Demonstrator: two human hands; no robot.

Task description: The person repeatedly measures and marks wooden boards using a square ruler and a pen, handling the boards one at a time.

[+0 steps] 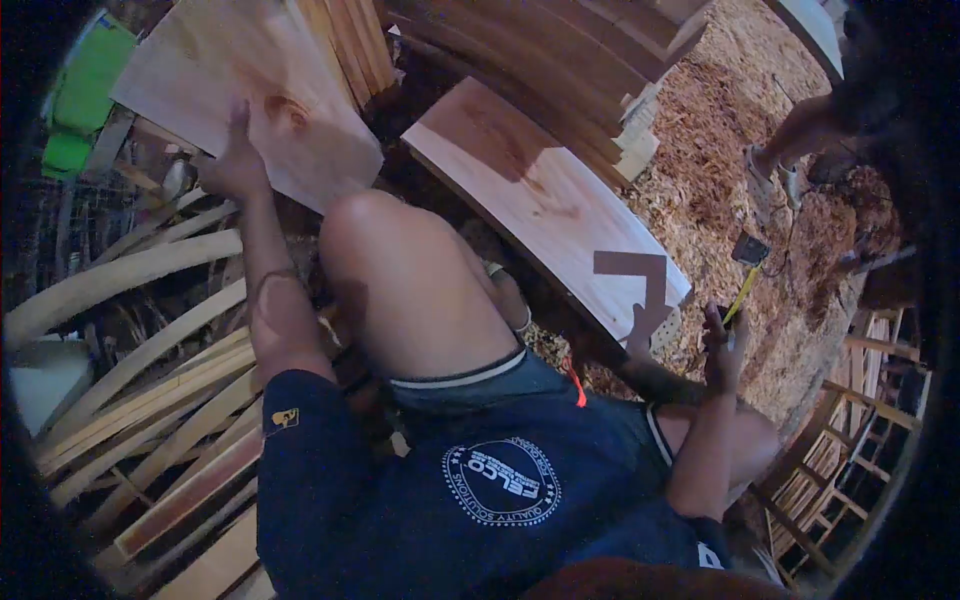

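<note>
My left hand [236, 168] grips the lower edge of a wide, pale wooden board [270, 65] with a dark knot, at upper left. One digit lies along the board's face, and the other fingers are partly hidden at its edge. At the right, my right hand [722, 350] is closed around a carpenter's square [743, 292], seen nearly edge-on as a yellow strip with a dark end. An L-shaped shadow of it and of the hand falls on a second curved board [550, 200], which lies in front of my bent knee.
Stacked curved planks [540, 60] stand at the top. Wood shavings [700, 170] cover the ground at right, where another person's legs [800, 135] show. Several curved wooden strips [140, 270] lie at left, below a green object [92, 80]. Wooden frames [835, 450] stand at lower right.
</note>
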